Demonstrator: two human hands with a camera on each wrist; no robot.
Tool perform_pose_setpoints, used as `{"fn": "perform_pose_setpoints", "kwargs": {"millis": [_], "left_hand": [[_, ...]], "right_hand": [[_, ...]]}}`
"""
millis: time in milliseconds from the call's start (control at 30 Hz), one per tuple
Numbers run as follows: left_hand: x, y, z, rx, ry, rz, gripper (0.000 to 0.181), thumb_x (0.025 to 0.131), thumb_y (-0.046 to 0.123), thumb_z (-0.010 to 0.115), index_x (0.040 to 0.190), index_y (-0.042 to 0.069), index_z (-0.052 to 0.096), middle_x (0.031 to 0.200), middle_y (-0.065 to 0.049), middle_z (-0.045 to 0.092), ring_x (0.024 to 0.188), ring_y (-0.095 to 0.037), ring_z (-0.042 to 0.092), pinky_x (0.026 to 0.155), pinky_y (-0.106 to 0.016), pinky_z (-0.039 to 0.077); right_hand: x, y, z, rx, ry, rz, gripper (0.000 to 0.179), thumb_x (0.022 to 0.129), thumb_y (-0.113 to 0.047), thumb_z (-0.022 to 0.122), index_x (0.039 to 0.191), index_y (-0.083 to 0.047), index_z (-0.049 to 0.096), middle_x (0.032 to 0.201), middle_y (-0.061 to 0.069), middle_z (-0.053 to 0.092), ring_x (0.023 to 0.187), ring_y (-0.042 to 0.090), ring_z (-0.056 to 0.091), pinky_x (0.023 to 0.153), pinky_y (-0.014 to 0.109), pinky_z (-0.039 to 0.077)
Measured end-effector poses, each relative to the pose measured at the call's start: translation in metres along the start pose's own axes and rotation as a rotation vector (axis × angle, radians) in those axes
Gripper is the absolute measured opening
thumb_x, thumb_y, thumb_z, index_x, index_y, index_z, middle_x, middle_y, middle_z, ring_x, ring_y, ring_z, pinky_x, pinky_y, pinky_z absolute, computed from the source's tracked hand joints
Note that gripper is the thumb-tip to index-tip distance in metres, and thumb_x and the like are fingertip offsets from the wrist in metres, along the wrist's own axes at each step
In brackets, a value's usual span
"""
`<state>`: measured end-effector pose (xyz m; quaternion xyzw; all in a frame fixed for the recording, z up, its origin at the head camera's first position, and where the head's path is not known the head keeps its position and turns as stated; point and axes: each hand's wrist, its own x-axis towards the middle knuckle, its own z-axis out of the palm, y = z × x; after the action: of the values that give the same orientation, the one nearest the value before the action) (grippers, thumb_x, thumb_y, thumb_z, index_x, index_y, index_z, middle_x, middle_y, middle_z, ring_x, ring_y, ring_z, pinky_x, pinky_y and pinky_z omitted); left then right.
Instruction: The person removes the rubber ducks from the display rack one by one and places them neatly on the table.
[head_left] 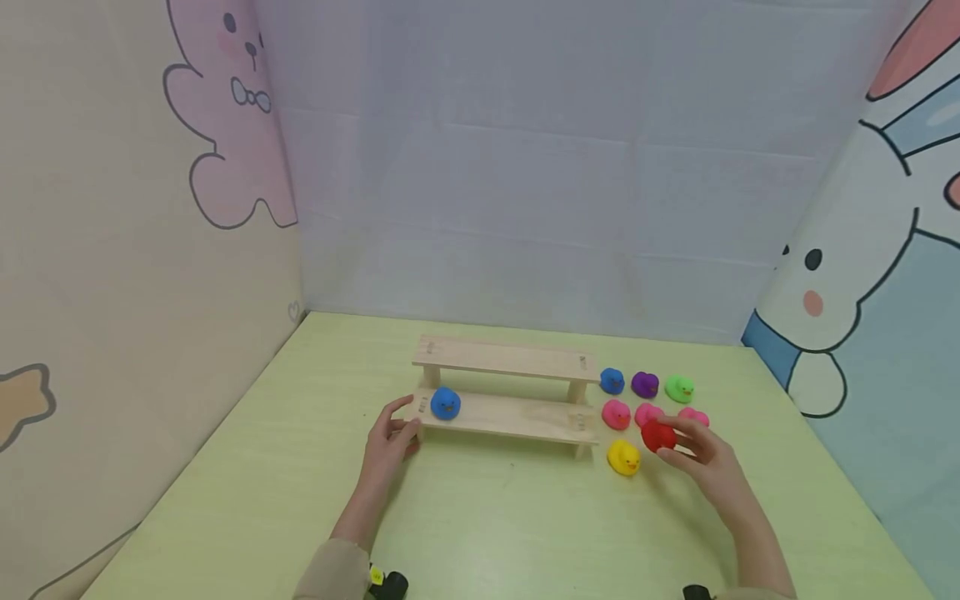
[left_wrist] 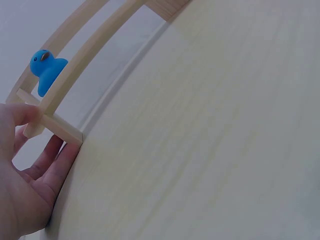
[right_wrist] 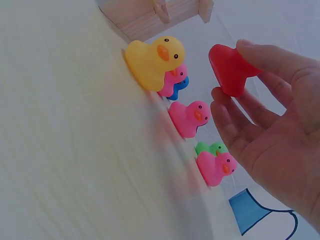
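A two-step wooden shelf [head_left: 510, 417] stands on the table. My left hand [head_left: 386, 442] grips the left end of its lower step; in the left wrist view the thumb lies at the board and the other fingers are about the end support. On that step, near the left end, sits a blue rubber duck [head_left: 446, 403]. To the right of the shelf, my right hand [head_left: 705, 460] pinches a red rubber duck [right_wrist: 230, 70] between thumb and fingers, raised off the table. A yellow duck [head_left: 624, 457] sits just left of the red one.
Behind the right hand are pink ducks [head_left: 617, 414], with a blue duck [head_left: 612, 381], a purple duck [head_left: 645, 384] and a green duck [head_left: 680, 388] in the back row. The upper step [head_left: 506, 356] is bare. Printed walls enclose the pale table [head_left: 510, 525].
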<state>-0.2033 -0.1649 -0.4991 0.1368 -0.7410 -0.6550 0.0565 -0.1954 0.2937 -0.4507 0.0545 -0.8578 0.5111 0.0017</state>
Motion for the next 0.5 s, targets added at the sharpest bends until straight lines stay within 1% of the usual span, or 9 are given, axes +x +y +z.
{"fn": "perform_pose_setpoints", "kwargs": {"millis": [33,100,133,233,267,300,367,433,500], "left_hand": [[0.0,0.0,0.0,-0.003,-0.003,-0.004,0.047,0.098,0.019,0.061,0.143,0.028,0.05,0.102,-0.006,0.059,0.092,-0.017,0.066,0.083,-0.031,0.06],[-0.004,0.007,-0.001,-0.014,-0.014,-0.01,0.048,0.098,0.018,0.061,0.143,0.026,0.049,0.103,-0.007,0.059,0.093,-0.018,0.066,0.084,-0.032,0.06],[-0.005,0.011,-0.002,-0.018,-0.019,-0.014,0.048,0.098,0.017,0.061,0.144,0.025,0.049,0.103,-0.008,0.059,0.094,-0.02,0.066,0.084,-0.033,0.06],[-0.007,0.015,-0.003,-0.033,-0.034,-0.027,0.049,0.098,0.015,0.06,0.144,0.023,0.048,0.103,-0.009,0.059,0.096,-0.023,0.066,0.085,-0.034,0.06],[-0.007,0.016,-0.003,-0.036,-0.035,-0.027,0.048,0.098,0.015,0.06,0.144,0.023,0.048,0.103,-0.01,0.058,0.096,-0.023,0.066,0.085,-0.034,0.06],[-0.004,0.013,-0.002,-0.035,-0.034,-0.028,0.049,0.098,0.015,0.06,0.144,0.023,0.048,0.104,-0.009,0.058,0.096,-0.023,0.066,0.085,-0.034,0.06],[0.001,0.005,-0.002,-0.034,-0.031,-0.025,0.049,0.098,0.017,0.06,0.145,0.025,0.048,0.104,-0.009,0.058,0.096,-0.021,0.065,0.084,-0.033,0.06],[0.002,0.002,-0.001,-0.028,-0.025,-0.021,0.049,0.098,0.019,0.06,0.145,0.026,0.047,0.105,-0.008,0.058,0.096,-0.02,0.065,0.085,-0.033,0.06],[0.003,-0.001,-0.001,-0.022,-0.02,-0.016,0.049,0.098,0.02,0.06,0.145,0.027,0.047,0.105,-0.007,0.058,0.096,-0.019,0.065,0.085,-0.032,0.06]], "right_hand": [[0.0,0.002,-0.001,-0.009,-0.003,0.012,0.054,0.094,-0.031,0.067,0.141,-0.011,0.05,0.133,-0.005,0.054,0.108,-0.01,0.052,0.085,0.012,0.051],[0.0,0.005,-0.002,-0.026,-0.011,0.028,0.055,0.094,-0.032,0.067,0.142,-0.011,0.05,0.135,0.001,0.054,0.108,-0.01,0.051,0.085,0.012,0.051],[-0.001,0.007,-0.003,-0.032,-0.015,0.036,0.055,0.094,-0.032,0.067,0.142,-0.011,0.05,0.138,0.005,0.052,0.11,-0.007,0.052,0.085,0.012,0.051],[-0.002,0.012,-0.005,-0.05,-0.033,0.058,0.056,0.094,-0.032,0.067,0.142,-0.01,0.05,0.142,0.011,0.051,0.12,0.015,0.057,0.085,0.012,0.051],[-0.002,0.014,-0.005,-0.053,-0.04,0.066,0.056,0.094,-0.033,0.067,0.142,-0.01,0.05,0.142,0.012,0.051,0.122,0.018,0.057,0.086,0.013,0.051],[-0.003,0.016,-0.005,-0.056,-0.05,0.078,0.056,0.094,-0.033,0.067,0.142,-0.01,0.05,0.145,0.015,0.049,0.125,0.026,0.056,0.087,0.014,0.051],[-0.003,0.019,-0.006,-0.064,-0.069,0.1,0.056,0.094,-0.033,0.067,0.142,-0.01,0.05,0.146,0.018,0.048,0.13,0.039,0.051,0.092,0.023,0.054],[-0.004,0.023,-0.006,-0.065,-0.087,0.125,0.056,0.094,-0.033,0.066,0.142,-0.01,0.049,0.147,0.019,0.048,0.132,0.042,0.049,0.099,0.037,0.054],[-0.005,0.025,-0.007,-0.067,-0.101,0.141,0.056,0.094,-0.033,0.066,0.142,-0.009,0.049,0.146,0.019,0.049,0.132,0.042,0.048,0.103,0.05,0.05]]}}
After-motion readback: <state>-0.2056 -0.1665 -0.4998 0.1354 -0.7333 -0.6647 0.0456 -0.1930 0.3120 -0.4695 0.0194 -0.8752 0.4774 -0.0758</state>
